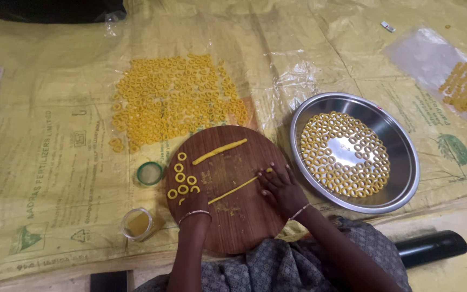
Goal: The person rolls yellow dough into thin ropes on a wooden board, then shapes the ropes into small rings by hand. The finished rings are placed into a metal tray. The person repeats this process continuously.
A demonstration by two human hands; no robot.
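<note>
Covering the floor, yellow printed sacks (55, 162) with green emblems lie under a clear plastic sheet (293, 81) and a spread of dough rings (174, 100). Right of the round wooden board (239, 216) sits a steel plate (401, 140) of rings. The right hand (280, 186), fingers flat and together, presses a thin dough rope (233, 190); the left hand (194, 201) touches its other end, fingers hidden. A thicker roll (219, 151) lies above, apart.

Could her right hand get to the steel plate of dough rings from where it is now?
Probably yes. The right hand rests on the round wooden board, pressing a thin dough rope, and the steel plate lies just beside the board on that same side, with nothing standing between them.
</note>
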